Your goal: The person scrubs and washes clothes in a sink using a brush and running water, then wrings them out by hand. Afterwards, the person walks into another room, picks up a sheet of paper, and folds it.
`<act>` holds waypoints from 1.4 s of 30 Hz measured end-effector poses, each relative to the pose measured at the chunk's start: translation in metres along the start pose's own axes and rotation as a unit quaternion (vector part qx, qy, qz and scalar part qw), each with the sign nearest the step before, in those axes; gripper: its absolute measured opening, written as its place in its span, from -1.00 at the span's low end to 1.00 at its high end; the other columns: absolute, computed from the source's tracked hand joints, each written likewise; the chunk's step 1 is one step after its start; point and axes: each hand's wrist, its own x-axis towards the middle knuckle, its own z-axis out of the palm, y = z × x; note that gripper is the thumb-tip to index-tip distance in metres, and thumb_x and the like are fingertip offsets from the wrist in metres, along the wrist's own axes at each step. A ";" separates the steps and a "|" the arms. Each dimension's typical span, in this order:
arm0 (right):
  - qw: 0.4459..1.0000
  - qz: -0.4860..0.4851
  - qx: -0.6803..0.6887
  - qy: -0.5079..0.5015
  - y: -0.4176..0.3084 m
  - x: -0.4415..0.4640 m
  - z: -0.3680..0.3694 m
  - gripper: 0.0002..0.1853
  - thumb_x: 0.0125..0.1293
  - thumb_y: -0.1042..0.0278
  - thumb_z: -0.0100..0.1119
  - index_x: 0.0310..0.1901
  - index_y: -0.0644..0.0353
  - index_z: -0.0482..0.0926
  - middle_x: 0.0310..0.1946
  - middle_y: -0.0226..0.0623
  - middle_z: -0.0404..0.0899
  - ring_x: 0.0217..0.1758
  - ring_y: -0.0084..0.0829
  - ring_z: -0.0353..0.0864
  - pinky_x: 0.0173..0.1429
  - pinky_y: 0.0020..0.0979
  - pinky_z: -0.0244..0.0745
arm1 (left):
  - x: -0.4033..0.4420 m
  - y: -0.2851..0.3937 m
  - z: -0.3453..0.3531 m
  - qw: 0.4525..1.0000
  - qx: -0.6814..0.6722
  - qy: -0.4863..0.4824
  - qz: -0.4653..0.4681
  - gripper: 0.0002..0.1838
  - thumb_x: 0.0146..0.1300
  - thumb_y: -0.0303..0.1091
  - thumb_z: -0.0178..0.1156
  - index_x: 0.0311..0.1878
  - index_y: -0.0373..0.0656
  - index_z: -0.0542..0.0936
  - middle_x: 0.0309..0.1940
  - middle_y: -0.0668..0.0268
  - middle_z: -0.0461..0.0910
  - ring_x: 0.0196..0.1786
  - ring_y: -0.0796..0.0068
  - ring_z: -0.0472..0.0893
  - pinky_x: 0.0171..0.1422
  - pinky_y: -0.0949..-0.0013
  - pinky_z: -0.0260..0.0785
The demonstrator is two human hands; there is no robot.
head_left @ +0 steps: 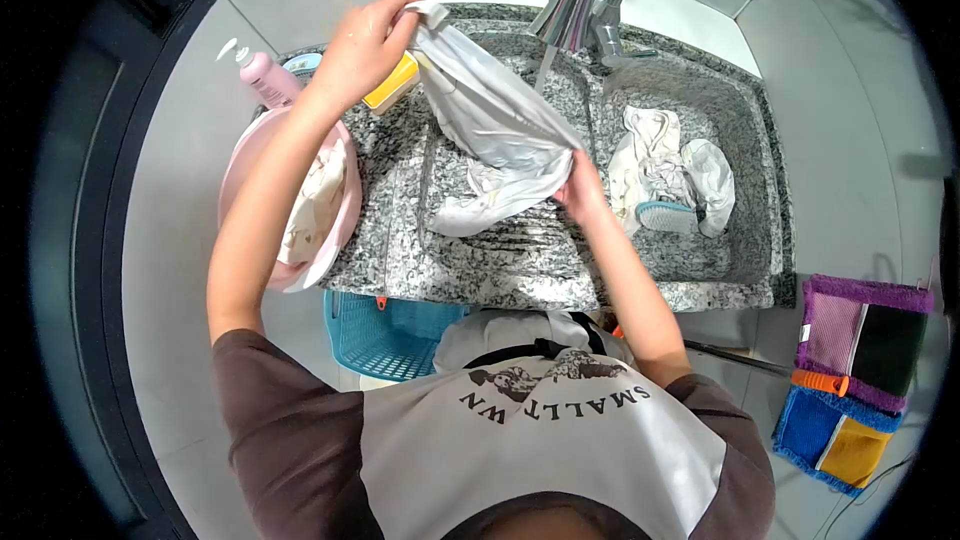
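Note:
A wet white garment [490,100] is stretched between my two hands over the left basin, which has a ribbed washboard slope [510,258]. Raised at the upper left, my left hand [370,45] pinches one end of it. My right hand [582,185] grips its right edge lower down, fingers partly hidden behind the fabric. The garment's lower part hangs toward the washboard. A chrome faucet [570,5] runs a thin stream of water just behind the cloth. In the right basin, several wet light-coloured cloths [650,145] lie beside a scrubbing brush [667,217].
Left of the sink, a pink basin [352,190] holds light cloth [318,205]. Behind it stand a pink pump bottle [268,78] and a yellow box [393,85]. A blue plastic basket [375,340] sits below the counter edge. Colourful mop pads [865,340] hang at right.

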 end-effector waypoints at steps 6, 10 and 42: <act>0.931 -0.116 -0.342 -0.051 -0.090 -0.016 -0.008 -0.46 0.24 -0.07 -0.15 0.01 0.28 0.33 -0.09 -0.18 0.49 -0.09 -0.35 0.52 -0.09 -0.30 0.47 | -0.029 -0.030 0.021 0.961 -0.228 -0.052 -0.145 -0.70 0.29 -0.21 -0.17 -0.15 -0.25 0.40 -0.34 0.26 0.46 -0.23 0.47 0.43 -0.05 0.43 0.25; 0.580 -0.223 -0.772 -0.131 -0.120 -0.035 -0.024 -0.30 -0.10 -0.16 0.20 -0.09 0.34 0.38 -0.32 0.02 0.52 -0.27 -0.20 0.56 -0.18 -0.24 0.44 | -0.065 -0.014 0.030 0.973 -0.042 -0.223 -0.043 -0.58 0.03 -0.08 0.19 -0.19 -0.22 0.44 -0.31 0.12 0.52 -0.21 0.32 0.52 -0.08 0.30 0.33; 0.629 -0.137 -0.737 -0.207 -0.044 -0.063 -0.033 -0.64 0.34 0.08 -0.29 -0.10 0.15 0.40 -0.22 0.08 0.40 -0.16 -0.21 0.48 0.08 -0.10 0.40 | -0.164 0.037 0.103 0.898 0.047 -0.394 -0.189 -0.65 -0.02 -0.19 0.14 -0.09 0.03 0.54 -0.03 0.18 0.41 0.11 0.16 0.28 0.19 -0.03 0.02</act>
